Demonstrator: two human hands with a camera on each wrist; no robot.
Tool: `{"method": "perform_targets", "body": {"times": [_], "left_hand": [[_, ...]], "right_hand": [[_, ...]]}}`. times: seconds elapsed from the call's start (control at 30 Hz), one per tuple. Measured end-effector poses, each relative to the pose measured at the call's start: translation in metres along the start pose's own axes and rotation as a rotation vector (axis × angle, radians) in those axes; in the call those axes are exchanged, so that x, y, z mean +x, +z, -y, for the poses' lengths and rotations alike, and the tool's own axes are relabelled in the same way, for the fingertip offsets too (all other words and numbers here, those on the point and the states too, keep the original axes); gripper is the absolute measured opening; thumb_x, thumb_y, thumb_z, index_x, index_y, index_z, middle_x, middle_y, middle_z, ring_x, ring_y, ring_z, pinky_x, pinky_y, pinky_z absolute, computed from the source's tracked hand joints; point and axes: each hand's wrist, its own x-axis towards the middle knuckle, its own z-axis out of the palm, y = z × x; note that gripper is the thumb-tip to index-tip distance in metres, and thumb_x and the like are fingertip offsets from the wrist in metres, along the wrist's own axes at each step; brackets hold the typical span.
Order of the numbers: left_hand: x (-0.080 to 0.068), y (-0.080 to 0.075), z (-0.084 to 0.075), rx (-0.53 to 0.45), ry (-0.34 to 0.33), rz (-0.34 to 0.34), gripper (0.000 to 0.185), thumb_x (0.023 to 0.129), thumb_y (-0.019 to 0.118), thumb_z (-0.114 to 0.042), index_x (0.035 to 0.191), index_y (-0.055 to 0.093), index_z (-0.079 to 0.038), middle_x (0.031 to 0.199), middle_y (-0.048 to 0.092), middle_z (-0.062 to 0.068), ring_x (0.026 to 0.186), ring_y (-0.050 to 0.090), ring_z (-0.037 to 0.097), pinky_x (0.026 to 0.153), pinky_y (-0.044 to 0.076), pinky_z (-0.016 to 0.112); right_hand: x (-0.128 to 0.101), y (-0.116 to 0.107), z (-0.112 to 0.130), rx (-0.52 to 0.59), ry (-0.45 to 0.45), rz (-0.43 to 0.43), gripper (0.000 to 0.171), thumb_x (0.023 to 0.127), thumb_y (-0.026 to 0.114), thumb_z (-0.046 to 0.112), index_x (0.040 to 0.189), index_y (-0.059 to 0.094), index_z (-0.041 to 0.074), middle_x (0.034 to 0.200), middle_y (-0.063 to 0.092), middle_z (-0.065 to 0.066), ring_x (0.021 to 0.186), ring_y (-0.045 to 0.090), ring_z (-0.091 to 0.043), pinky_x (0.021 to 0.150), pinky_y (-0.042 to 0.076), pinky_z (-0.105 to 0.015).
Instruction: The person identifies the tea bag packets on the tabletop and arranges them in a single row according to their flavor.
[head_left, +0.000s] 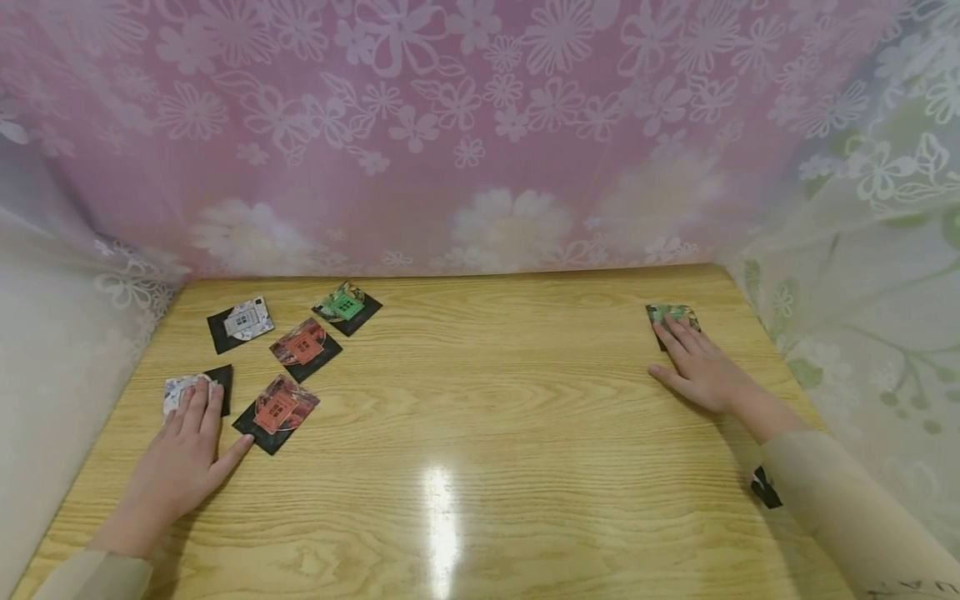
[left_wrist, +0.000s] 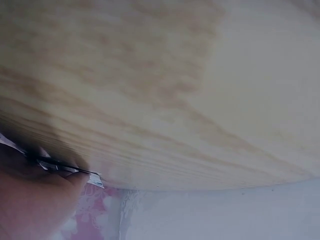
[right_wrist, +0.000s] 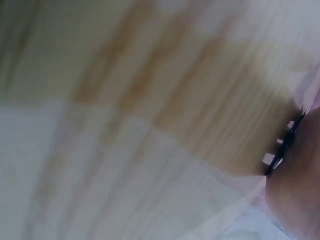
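Small square picture cards with black backs lie on a wooden table (head_left: 480, 400). My left hand (head_left: 197, 402) lies flat with straight fingers pressing on a white-patterned card (head_left: 177, 389) at the near left. Beside it sit two red cards (head_left: 279, 411) (head_left: 303, 347), a white card (head_left: 244, 320) and a green card (head_left: 345, 305). At the far right my right hand (head_left: 681, 333) rests with straight fingers on a green card (head_left: 667, 313). The left wrist view shows my fingers (left_wrist: 35, 210) over a card edge (left_wrist: 92, 177). In the blurred right wrist view a card edge (right_wrist: 285, 142) shows by my fingers (right_wrist: 297, 185).
A pink floral curtain (head_left: 465, 133) hangs behind the table and pale floral curtains (head_left: 862, 217) close both sides. The table's edges run close to the curtains at left and right. A glare spot lies near the front centre.
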Motion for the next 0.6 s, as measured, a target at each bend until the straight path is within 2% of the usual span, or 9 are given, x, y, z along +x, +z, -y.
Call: {"method": "perform_targets", "body": {"times": [0.33, 0.5, 0.6], "left_hand": [[0.0000, -0.0008, -0.0004, -0.004, 0.003, -0.002, 0.094, 0.110, 0.050, -0.051, 0.165, 0.009, 0.013, 0.170, 0.008, 0.041, 0.159, 0.012, 0.060, 0.129, 0.013, 0.071], [0.0000, -0.0017, -0.0013, -0.004, 0.002, -0.001, 0.094, 0.110, 0.050, -0.051, 0.165, 0.009, 0.013, 0.170, 0.008, 0.041, 0.159, 0.011, 0.059, 0.129, 0.013, 0.071], [-0.0002, -0.0020, -0.0017, -0.003, 0.000, -0.002, 0.095, 0.110, 0.050, -0.052, 0.165, 0.009, 0.013, 0.170, 0.009, 0.042, 0.159, 0.012, 0.059, 0.128, 0.015, 0.073]], "right_hand": [[-0.0029, -0.0045, -0.0007, 0.002, 0.007, 0.004, 0.088, 0.111, 0.050, 0.050, 0.171, 0.007, 0.003, 0.176, 0.002, -0.031, 0.162, 0.001, -0.055, 0.131, 0.006, -0.070], [-0.0024, -0.0072, 0.0002, -0.037, 0.022, 0.033, 0.088, 0.111, 0.047, 0.051, 0.171, 0.005, 0.002, 0.175, 0.001, -0.033, 0.161, 0.002, -0.056, 0.130, 0.007, -0.071], [-0.0017, -0.0090, 0.0024, -0.066, 0.015, 0.020, 0.088, 0.111, 0.048, 0.051, 0.171, 0.006, 0.001, 0.175, 0.002, -0.033, 0.162, 0.003, -0.055, 0.130, 0.008, -0.071]]}}
